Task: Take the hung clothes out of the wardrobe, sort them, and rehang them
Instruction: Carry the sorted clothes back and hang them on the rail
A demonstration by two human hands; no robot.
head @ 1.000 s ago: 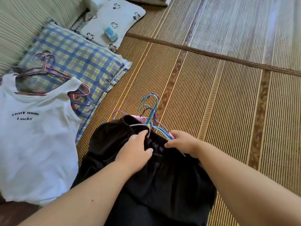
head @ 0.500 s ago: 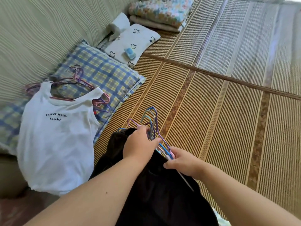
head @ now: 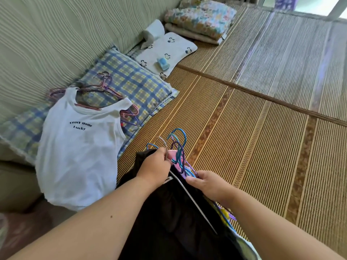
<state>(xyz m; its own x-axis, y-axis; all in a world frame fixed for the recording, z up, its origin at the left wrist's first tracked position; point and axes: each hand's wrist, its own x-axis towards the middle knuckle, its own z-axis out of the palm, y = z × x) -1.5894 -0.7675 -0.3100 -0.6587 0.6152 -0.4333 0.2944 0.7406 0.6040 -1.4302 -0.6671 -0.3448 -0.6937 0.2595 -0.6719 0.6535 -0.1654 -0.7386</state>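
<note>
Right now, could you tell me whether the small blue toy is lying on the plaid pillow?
No, the small blue toy rests on the white printed pillow, beyond the plaid pillow.

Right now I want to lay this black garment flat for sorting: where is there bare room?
The woven mat is bare right of the hanger bundle, up to the dark seam and beyond. Crowded on the left: white top over plaid pillow, then printed pillow and folded quilt.

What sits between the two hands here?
Head view: a bunch of hangers lies between the left hand and right hand, atop the black garment.
</note>
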